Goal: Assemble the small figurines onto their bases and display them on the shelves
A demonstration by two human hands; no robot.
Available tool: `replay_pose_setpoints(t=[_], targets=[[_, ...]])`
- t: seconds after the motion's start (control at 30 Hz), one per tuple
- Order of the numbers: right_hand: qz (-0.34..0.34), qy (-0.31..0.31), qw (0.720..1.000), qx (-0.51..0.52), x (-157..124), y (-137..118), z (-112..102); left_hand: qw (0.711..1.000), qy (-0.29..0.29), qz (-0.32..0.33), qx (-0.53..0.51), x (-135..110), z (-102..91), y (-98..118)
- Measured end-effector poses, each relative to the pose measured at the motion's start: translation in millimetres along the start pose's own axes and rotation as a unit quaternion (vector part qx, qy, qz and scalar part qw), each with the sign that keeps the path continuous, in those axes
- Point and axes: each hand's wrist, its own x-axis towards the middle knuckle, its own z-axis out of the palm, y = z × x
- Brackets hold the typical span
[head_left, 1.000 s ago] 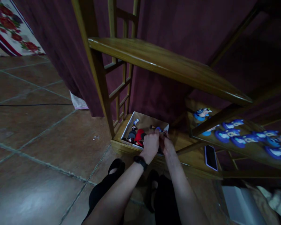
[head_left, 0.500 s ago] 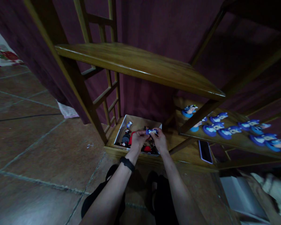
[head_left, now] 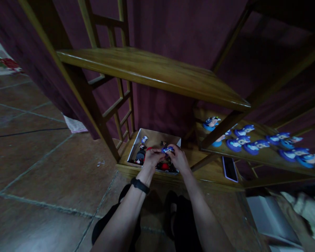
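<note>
Between both hands, above an open cardboard box, is a small blue-and-white figurine with a purple-blue base. My left hand pinches it from the base side, its fingers closed. From the right, my right hand closes its fingers on the figurine's other end. Several small figurines and round bases lie in the box, among them a blue-and-white figurine, a dark round base and a red piece. My hands hide part of the box's contents.
Several finished-looking blue figurines stand on the wooden shelf at right. A phone lies on the low ledge. Overhead, a wooden shelf board juts out, with a slanted post right of the box. Lattice bars rise at left.
My hands and the figurine have shifted slightly left and down, and the figurine has turned a little between my fingers. Both hands still grip it.
</note>
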Motion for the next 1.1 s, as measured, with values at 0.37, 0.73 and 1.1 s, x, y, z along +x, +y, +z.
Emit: replay_pose_setpoints(t=[0.37,0.73,1.1], targets=[[-0.019,-0.014,0.999,0.028,-7,-4,1,0.999,0.035,-0.007,0.010,1,-4.1,-7],[0.050,-0.032,0.961,0.268,-14,15,8,1.000,0.000,-0.012,-0.025,-3,-12.5,-6],[0.057,-0.025,0.947,0.314,-39,-6,-1,0.993,-0.083,-0.034,-0.078,-48,-12.3,1]])
